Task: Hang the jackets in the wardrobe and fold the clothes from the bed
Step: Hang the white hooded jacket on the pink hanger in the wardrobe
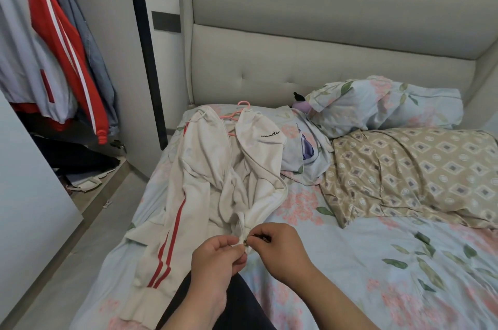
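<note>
Hands at hem of white jacket (204,176), left hand (218,254) and right hand (277,246); jacket on pink hanger (238,114), flat on bed (377,262).
Likely zip start: seat pin fully in slider, keep hem taut, then pull up. Pinching narrow on both sides, hem fabric in left, zipper (245,242) end in right.

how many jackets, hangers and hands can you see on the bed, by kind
white jacket: 1
pink hanger: 1
hands: 2, left hand and right hand, both pinching the jacket's bottom edge
total: 4
</note>
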The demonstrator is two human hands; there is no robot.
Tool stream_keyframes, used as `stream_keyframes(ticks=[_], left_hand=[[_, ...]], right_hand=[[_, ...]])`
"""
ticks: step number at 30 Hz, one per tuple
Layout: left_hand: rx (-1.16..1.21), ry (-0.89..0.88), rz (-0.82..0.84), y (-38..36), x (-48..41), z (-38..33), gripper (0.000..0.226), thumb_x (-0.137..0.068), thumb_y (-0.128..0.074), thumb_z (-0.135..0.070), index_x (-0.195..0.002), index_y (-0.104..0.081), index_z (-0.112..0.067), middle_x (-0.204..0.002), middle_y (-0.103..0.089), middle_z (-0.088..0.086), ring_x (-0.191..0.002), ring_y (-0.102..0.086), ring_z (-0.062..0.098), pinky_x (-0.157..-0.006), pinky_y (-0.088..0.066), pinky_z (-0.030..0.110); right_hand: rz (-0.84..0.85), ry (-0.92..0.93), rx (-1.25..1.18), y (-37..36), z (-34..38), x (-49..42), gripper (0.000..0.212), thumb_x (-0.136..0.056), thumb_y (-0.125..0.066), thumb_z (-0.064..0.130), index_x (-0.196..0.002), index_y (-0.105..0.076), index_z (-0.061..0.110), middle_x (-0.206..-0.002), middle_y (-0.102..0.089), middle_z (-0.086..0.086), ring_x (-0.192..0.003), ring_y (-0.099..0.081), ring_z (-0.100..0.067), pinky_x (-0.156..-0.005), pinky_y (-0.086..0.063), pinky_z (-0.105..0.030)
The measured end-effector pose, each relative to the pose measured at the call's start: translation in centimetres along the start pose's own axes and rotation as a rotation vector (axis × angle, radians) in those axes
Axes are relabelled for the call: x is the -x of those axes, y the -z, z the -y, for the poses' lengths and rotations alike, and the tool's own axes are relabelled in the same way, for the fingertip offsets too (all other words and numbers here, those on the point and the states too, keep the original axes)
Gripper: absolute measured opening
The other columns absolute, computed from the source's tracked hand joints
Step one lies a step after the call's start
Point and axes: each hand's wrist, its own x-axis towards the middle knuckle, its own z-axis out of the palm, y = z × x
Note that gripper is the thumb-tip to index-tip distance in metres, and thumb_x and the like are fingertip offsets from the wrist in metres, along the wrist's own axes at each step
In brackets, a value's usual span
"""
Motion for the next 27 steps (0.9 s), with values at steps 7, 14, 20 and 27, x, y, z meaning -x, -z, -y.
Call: stream_keyframes(ticks=[7, 14, 20, 27], left_hand=[[0.022, -0.026, -0.055, -0.3, 1.1, -0.7, 0.013, -0.078, -0.068, 0.012, -0.081, -0.070, -0.001, -0.065, -0.071, 0.017, -0.054, -0.067, 0.020, -0.052, -0.055, 0.024], [0.050, -0.011, -0.045, -0.3, 2.9, -1.4, 0.013, -0.078, -0.068, 0.013, -0.082, -0.069, 0.001, -0.061, -0.068, 0.015, -0.053, -0.065, 0.020, -0.054, -0.056, 0.028], [-0.056, 0.035, 0.039, 1.5, 3.7, -2.5, 0.005, -0.086, -0.064, 0.003, -0.082, -0.065, 0.000, -0.060, -0.064, 0.014, -0.045, -0.055, 0.017, -0.051, -0.052, 0.028], [-0.584, -0.392, 0.193, 2.3, 2.7, -5.3, 0.017, -0.083, -0.074, -0.032, -0.067, -0.075, -0.031, -0.061, -0.068, -0.008, -0.052, -0.058, -0.001, -0.050, -0.043, 0.011]], right_hand=[[-0.001, 0.008, 0.067, 0.5, 1.5, -0.3, 0.014, -0.083, -0.066, 0.018, -0.072, -0.075, 0.018, -0.069, -0.069, 0.006, -0.058, -0.056, -0.003, -0.058, -0.047, -0.023], [-0.065, 0.101, 0.346, 1.4, 3.1, -1.1, 0.018, -0.089, -0.060, 0.019, -0.079, -0.074, 0.015, -0.070, -0.070, 0.004, -0.066, -0.062, -0.009, -0.067, -0.052, -0.030], [0.006, 0.057, 0.153, 2.2, 3.9, -0.7, 0.021, -0.088, -0.064, 0.018, -0.071, -0.072, 0.029, -0.059, -0.062, 0.027, -0.057, -0.058, 0.002, -0.055, -0.042, -0.013], [-0.050, 0.098, 0.016, 2.4, 5.6, 0.1, 0.027, -0.085, -0.067, 0.017, -0.063, -0.069, 0.034, -0.065, -0.068, 0.017, -0.059, -0.061, 0.001, -0.055, -0.042, -0.011]])
